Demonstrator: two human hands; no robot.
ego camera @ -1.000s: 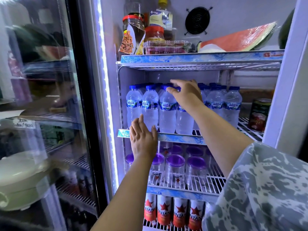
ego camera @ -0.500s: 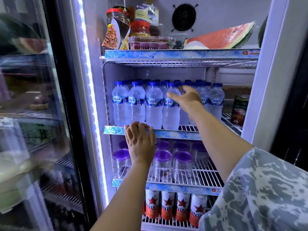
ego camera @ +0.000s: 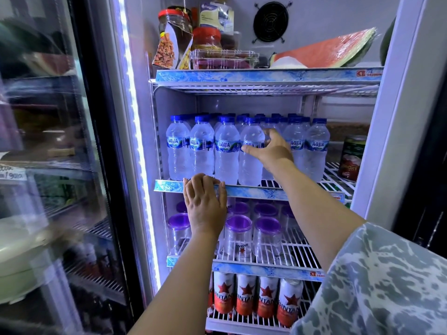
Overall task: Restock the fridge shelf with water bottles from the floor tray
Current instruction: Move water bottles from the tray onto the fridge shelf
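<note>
Fingers (ego camera: 254,149) of right hand (ego camera: 272,151) spread loose against front water bottle (ego camera: 250,160); left hand (ego camera: 204,204) flat on wire fridge shelf (ego camera: 251,191) edge. Bottles stand upright in rows, rear ones hidden. Floor tray out of frame.

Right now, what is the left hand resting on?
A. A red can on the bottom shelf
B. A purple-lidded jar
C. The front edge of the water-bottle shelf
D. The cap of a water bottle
C. The left hand lies with its fingers over the front edge of the water-bottle shelf, below the bottles and above the purple-lidded jars, holding nothing.
</note>
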